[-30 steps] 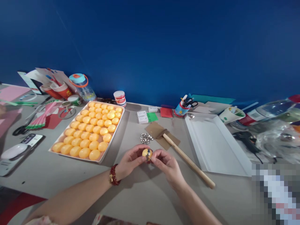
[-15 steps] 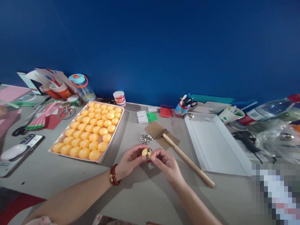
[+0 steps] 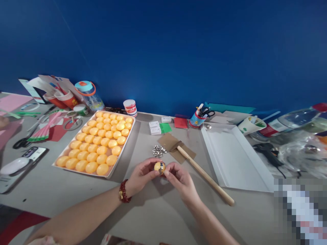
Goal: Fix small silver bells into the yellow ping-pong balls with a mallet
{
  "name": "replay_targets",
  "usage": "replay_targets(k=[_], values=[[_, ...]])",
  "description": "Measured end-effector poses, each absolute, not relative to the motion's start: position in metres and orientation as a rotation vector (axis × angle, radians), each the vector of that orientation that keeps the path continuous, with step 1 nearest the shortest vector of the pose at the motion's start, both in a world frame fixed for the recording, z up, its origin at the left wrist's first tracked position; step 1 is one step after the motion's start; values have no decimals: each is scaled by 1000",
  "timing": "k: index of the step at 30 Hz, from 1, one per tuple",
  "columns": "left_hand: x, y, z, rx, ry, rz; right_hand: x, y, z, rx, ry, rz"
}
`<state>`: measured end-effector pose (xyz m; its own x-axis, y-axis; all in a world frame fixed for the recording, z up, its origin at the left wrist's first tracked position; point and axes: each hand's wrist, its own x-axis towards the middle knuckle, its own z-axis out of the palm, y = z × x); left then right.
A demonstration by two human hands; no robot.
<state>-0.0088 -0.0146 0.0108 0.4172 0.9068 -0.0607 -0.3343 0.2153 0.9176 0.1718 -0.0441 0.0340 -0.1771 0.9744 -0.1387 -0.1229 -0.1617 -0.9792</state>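
Note:
An orange ping-pong ball (image 3: 158, 166) with dark and silvery markings is between my two hands, low over the table. My left hand (image 3: 143, 175) grips it from the left, thumb in front and fingers behind, a dark red bead bracelet at the wrist. From the right, my right hand (image 3: 182, 181) pinches at the ball's lower edge with thumb and forefinger. Just beyond the hands lies a pile of small shiny silver pieces (image 3: 158, 151). Beside it is a flat brown piece (image 3: 168, 141) with a wooden stick (image 3: 206, 177) slanting toward me.
To the left stands a shallow box (image 3: 111, 172) holding rows of orange balls. On the right is a white tray (image 3: 236, 160). Small white boxes (image 3: 155, 130), a pen cup (image 3: 196, 119) and a white-lidded jar (image 3: 130, 108) line the back. A glue gun (image 3: 268, 154) lies far right.
Both hands keep hold of the ball, which has shifted and turned very slightly. The things on the table stay where they were.

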Motion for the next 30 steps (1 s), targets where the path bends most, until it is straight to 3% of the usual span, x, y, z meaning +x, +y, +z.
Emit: replay_targets(k=[30], values=[[-10, -16, 6, 1117, 893, 937, 169, -43, 31, -1199, -1247, 1409]])
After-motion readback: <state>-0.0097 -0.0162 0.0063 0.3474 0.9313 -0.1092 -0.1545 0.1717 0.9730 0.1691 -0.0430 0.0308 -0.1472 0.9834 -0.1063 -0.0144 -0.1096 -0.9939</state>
